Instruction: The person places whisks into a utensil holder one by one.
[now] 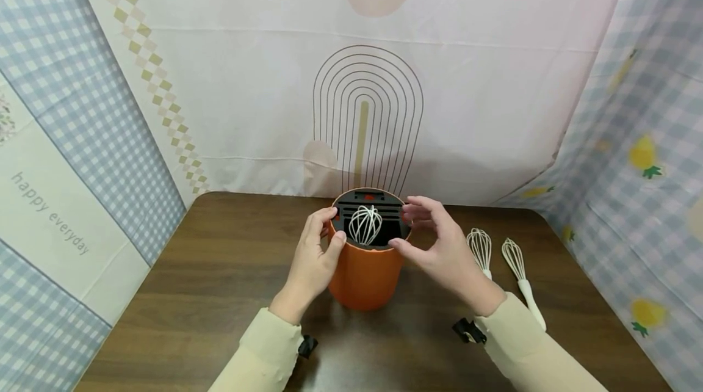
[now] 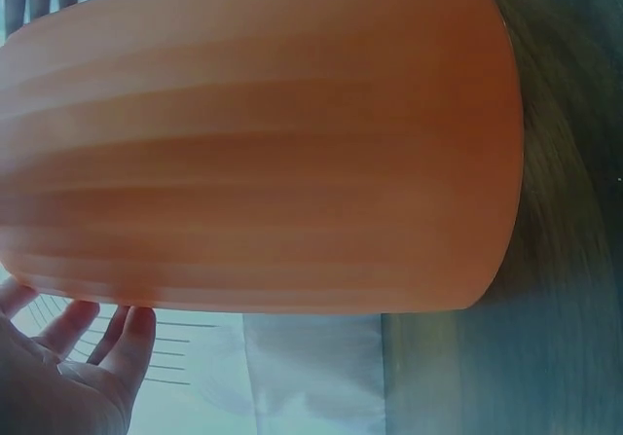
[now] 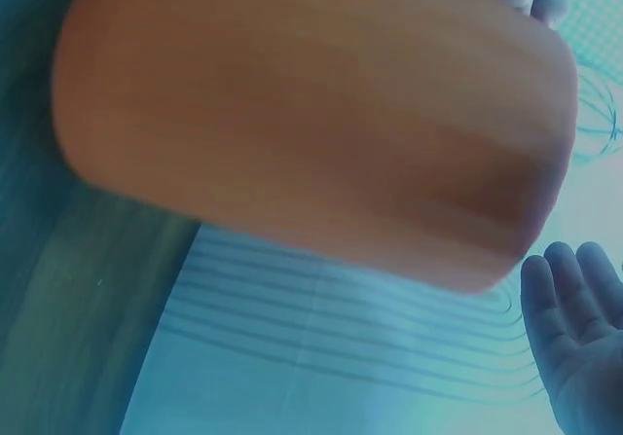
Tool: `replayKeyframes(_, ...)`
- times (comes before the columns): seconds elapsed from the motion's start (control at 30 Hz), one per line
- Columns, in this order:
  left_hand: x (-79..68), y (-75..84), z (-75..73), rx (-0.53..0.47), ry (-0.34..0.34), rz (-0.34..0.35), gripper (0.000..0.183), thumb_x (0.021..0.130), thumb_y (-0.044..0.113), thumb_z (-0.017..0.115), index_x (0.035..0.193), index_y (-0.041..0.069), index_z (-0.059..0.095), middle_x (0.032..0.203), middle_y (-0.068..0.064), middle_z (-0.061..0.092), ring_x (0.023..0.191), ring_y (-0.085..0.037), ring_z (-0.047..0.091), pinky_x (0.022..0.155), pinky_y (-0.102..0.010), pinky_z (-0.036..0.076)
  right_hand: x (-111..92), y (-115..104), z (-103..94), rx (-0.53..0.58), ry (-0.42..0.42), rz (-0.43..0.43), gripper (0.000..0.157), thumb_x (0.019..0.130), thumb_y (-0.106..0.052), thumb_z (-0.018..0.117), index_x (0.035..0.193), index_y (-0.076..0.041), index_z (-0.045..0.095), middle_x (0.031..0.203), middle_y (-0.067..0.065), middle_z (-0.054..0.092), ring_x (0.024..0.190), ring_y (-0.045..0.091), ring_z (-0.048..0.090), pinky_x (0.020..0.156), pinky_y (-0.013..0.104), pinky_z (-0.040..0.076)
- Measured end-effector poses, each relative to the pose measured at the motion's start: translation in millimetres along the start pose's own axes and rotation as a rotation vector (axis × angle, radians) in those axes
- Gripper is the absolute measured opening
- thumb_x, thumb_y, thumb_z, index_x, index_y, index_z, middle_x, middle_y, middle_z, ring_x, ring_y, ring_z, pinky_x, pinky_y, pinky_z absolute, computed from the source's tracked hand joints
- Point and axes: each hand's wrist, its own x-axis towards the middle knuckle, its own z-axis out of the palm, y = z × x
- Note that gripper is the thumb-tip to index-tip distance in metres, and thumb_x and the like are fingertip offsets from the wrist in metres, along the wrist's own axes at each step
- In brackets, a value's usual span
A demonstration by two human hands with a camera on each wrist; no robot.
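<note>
An orange ribbed container [image 1: 365, 279] with a black slotted top insert [image 1: 391, 230] stands on the table in the head view. The white wire head of a whisk [image 1: 365, 225] sticks up from the insert; its handle is hidden inside. My left hand [image 1: 315, 251] touches the container's left side near the rim, fingers lightly bent and thumb at the front. On the right side, my right hand [image 1: 439, 245] is spread by the rim. Its fingers [image 3: 574, 304] look straight and apart from the container in the right wrist view.
Two more whisks, one [image 1: 480, 250] beside my right hand and another [image 1: 523, 282] farther right, lie on the brown wooden table [image 1: 230, 270]. A printed cloth [image 1: 247, 105] hangs behind, with checked cloths at both sides.
</note>
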Motion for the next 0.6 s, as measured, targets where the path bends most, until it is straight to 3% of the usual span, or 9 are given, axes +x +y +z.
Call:
replayKeyframes(0.2,0.7,1.1,1.6,0.011,-0.011,-0.010,0.043,0.090,0.036,0.046,0.129,0.017,0.040,0.132,0.003,0.037,0.115,-0.011,0.042,0.095,-0.033,0.038,-17.1,22.4,-15.8,-0.088,0.004,0.065,0.072,0.068,-0.027,0.077,0.129,-0.024,0.039,0.111,-0.006,0.054,0.096,0.013,0.054,0.080,0.028,0.047)
replayKeyframes(0.4,1.5,0.6,1.6,0.005,-0.011,-0.012,0.044,0.090,0.037,0.045,0.129,0.017,0.040,0.133,0.004,0.036,0.116,-0.010,0.041,0.095,-0.032,0.037,-37.7,44.8,-26.9,-0.115,0.007,0.205,0.071,0.068,-0.029,0.076,0.128,-0.028,0.038,0.109,-0.009,0.052,0.093,0.011,0.054,0.078,0.027,0.046)
replayKeyframes(0.6,0.7,-0.7,0.3,0.005,-0.003,-0.015,0.044,0.090,0.037,0.045,0.129,0.016,0.040,0.133,0.004,0.036,0.116,-0.010,0.041,0.095,-0.031,0.037,-59.7,65.3,-33.0,-0.211,0.014,0.306,0.069,0.069,-0.036,0.074,0.128,-0.028,0.038,0.107,-0.010,0.051,0.090,0.006,0.052,0.075,0.026,0.045)
